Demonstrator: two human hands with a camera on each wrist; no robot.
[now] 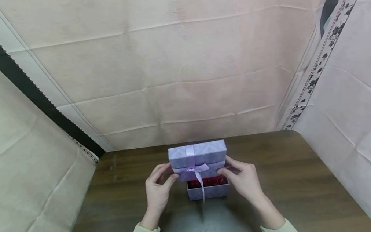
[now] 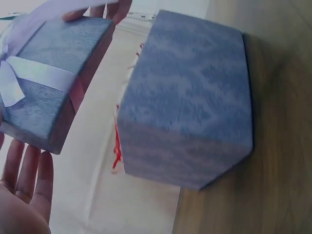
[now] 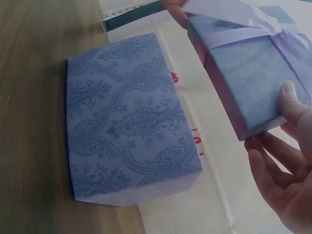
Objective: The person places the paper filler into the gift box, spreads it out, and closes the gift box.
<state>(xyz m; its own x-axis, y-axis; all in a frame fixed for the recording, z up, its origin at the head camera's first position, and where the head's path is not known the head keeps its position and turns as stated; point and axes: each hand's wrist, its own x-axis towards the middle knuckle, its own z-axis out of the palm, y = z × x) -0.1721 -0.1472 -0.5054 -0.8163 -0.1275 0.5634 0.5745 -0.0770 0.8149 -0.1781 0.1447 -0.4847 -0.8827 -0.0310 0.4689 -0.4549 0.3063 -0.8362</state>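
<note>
A lavender patterned box lid (image 1: 198, 154) with a pale purple ribbon and bow is held tilted above its matching box base (image 1: 208, 192). The base stands on the dark wooden table (image 1: 310, 182) and shows red shredded filler (image 1: 208, 182) inside. My left hand (image 1: 165, 175) pinches the lid's left edge. My right hand (image 1: 230, 167) pinches its right edge. In the left wrist view the lid (image 2: 48, 83) hangs over my left hand's fingers (image 2: 27, 180), beside the base (image 2: 187, 97). The right wrist view shows my thumb (image 3: 292, 105) on the lid (image 3: 253, 83), apart from the base (image 3: 126, 126).
Creased beige cloth (image 1: 174, 69) forms a backdrop behind the table and hangs on both sides. A dark strip (image 1: 20, 82) runs diagonally at the left. The table's far edge lies just behind the box.
</note>
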